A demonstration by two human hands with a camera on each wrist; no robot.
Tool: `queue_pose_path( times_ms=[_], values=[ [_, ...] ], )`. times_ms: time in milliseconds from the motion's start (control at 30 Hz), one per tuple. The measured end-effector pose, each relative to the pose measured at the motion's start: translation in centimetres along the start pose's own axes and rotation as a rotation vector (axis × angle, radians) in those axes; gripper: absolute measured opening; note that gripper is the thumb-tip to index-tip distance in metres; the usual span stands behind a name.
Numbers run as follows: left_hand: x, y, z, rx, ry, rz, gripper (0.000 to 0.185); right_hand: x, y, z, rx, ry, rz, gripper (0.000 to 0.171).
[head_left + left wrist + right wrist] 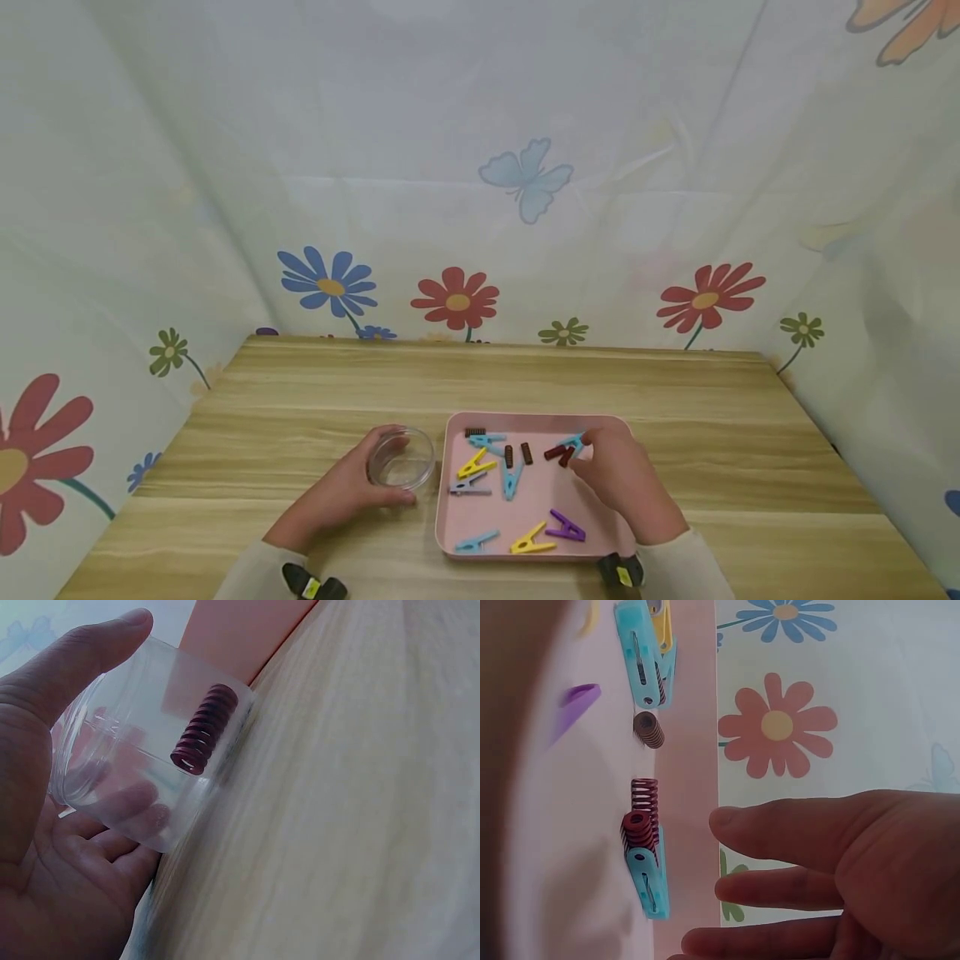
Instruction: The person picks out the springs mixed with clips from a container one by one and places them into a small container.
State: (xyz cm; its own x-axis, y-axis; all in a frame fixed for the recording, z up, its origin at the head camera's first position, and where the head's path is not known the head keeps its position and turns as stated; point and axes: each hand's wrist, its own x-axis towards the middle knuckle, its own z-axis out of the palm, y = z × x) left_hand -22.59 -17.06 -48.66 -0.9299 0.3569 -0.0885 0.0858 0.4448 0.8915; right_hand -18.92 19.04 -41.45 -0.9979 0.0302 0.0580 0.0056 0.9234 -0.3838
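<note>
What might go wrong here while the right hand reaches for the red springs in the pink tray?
The red springs lie against a blue clothespin, so the right hand may lift both. The clear jar in the left hand is tilted in the left wrist view; its spring might roll out.

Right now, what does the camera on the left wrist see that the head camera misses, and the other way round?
Only the left wrist view shows a dark red spring lying inside the clear jar; from the head the jar looks empty. Only the head view shows the right hand reaching over the springs in the pink tray, and the coloured clothes pegs scattered there. Both show the left hand holding the jar on the wooden table, next to the tray.
</note>
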Motion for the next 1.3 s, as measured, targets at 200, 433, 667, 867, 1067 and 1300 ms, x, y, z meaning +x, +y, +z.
queue_pose_path(
  times_ms=[200, 433, 667, 867, 1067, 1300],
  values=[
    [0.1, -0.1, 0.0, -0.004, 0.002, 0.011, 0.091, 0.2, 0.2, 0.2, -0.012, -0.031, 0.024, 0.028],
    [0.1, -0.1, 0.0, -0.023, -0.002, 0.012, 0.091, 0.4, 0.4, 0.2, 0.028, -0.091, 0.057, 0.026],
    [0.1, -0.2, 0.1, -0.025, -0.008, 0.013, 0.09, 0.2, 0.7, 0.2, 0.03, -0.141, 0.084, 0.052],
    [0.0, -0.2, 0.1, -0.021, -0.007, 0.016, 0.09, 0.2, 0.8, 0.3, 0.041, -0.167, 0.106, 0.053],
    [0.0, -0.2, 0.1, -0.001, -0.001, 0.015, 0.091, 0.3, 1.0, 0.1, 0.012, -0.165, 0.11, 0.054],
    [-0.1, 0.0, 0.1, 0.02, 0.003, 0.015, 0.09, 0.5, 1.4, 0.1, 0.0, -0.155, 0.134, 0.053]
  ],
)
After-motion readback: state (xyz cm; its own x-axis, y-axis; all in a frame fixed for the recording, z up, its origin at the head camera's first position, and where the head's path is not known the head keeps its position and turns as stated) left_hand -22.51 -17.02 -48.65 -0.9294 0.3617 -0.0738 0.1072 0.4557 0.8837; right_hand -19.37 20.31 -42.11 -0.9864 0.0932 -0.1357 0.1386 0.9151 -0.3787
